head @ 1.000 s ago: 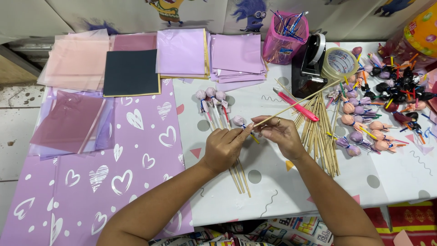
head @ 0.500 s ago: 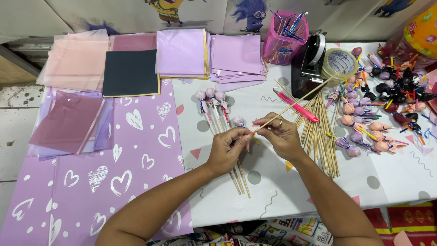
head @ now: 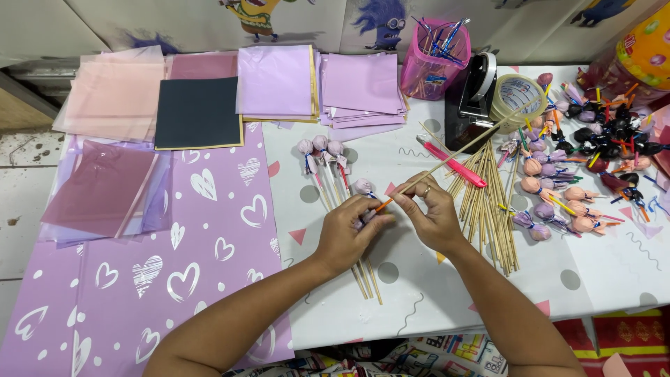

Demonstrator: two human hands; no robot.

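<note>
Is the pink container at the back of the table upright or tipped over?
Upright. The pink container stands on its base at the back of the table, its open top facing up, with thin sticks and pens poking out above the rim.

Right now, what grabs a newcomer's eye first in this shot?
At centre, the left hand and right hand meet over a long wooden skewer that slants up toward the tape dispenser. To the left lies the purple heart-print wrapping sheet, with stacked pastel paper squares behind it. On the right, a heap of wrapped lollipops lies beside a bundle of loose skewers.
</note>
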